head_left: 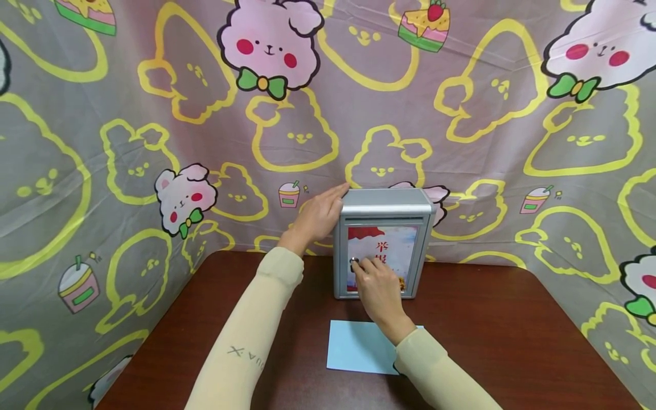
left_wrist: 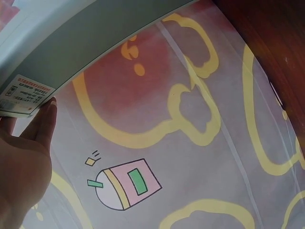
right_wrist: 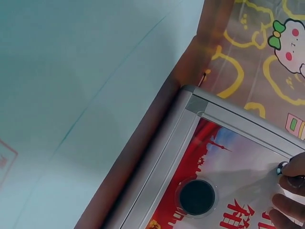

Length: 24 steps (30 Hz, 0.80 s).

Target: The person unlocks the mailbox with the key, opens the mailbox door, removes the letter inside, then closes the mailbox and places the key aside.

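Observation:
A grey metal box stands upright on the table, its front panel bearing a red and white poster with Chinese characters. My left hand rests against the box's upper left side, fingers fairly straight; in the left wrist view its fingertips touch the edge near a white label. At the small silver lock on the front, my right hand pinches a small dark-headed key, mostly hidden by the fingers. The right wrist view also shows a dark round disc on the panel.
A light blue paper or envelope lies on the brown table in front of the box, partly under my right forearm. A patterned cloth with cartoon animals hangs behind the table and along both sides.

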Available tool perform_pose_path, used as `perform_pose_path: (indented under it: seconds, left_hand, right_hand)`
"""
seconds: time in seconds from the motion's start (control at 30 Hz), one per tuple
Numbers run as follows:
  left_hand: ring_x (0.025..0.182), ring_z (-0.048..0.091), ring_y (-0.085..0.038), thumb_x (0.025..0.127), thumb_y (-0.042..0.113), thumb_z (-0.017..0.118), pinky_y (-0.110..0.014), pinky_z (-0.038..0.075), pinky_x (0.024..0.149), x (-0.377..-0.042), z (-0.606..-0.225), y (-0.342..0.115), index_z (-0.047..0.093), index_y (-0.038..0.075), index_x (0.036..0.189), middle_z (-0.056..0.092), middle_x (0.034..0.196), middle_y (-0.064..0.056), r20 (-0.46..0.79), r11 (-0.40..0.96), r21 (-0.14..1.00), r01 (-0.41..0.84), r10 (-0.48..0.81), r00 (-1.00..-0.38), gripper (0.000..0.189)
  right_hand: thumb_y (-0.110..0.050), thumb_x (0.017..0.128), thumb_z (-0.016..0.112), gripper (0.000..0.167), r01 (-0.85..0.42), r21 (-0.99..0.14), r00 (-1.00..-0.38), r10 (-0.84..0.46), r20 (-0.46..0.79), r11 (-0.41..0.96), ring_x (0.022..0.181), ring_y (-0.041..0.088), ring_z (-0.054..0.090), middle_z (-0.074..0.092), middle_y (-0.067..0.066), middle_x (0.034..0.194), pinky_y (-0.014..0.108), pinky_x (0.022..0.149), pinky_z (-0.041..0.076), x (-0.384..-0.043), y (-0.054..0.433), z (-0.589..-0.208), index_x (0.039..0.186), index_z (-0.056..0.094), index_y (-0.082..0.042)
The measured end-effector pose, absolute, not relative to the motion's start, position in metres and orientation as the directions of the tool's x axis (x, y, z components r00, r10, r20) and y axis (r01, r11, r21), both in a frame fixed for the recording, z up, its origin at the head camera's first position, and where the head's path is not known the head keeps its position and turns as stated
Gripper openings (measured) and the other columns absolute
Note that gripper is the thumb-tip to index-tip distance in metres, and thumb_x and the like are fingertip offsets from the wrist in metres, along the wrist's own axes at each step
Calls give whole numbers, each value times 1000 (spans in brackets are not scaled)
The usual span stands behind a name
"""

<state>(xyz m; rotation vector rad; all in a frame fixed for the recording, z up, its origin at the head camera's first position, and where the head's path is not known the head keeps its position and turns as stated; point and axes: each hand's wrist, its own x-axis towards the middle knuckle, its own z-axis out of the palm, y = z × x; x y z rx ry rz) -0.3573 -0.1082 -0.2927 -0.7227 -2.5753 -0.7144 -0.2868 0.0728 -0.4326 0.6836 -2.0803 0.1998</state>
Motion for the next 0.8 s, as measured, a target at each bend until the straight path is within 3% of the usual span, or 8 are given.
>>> perform_pose_path:
  seconds: [0.8]
  left_hand:
    - [151,34,-16,105,33,23,-33,25,124,-357,-294,-107,39,18,160,39,163,6,469,738,378,558,368,-803,58]
  right_hand:
    - [-7,86,79,17,-574,145,-447,-457,769,806,82,25,67,75,7,91,39,67,61,-270,84,-430,102,83,-7]
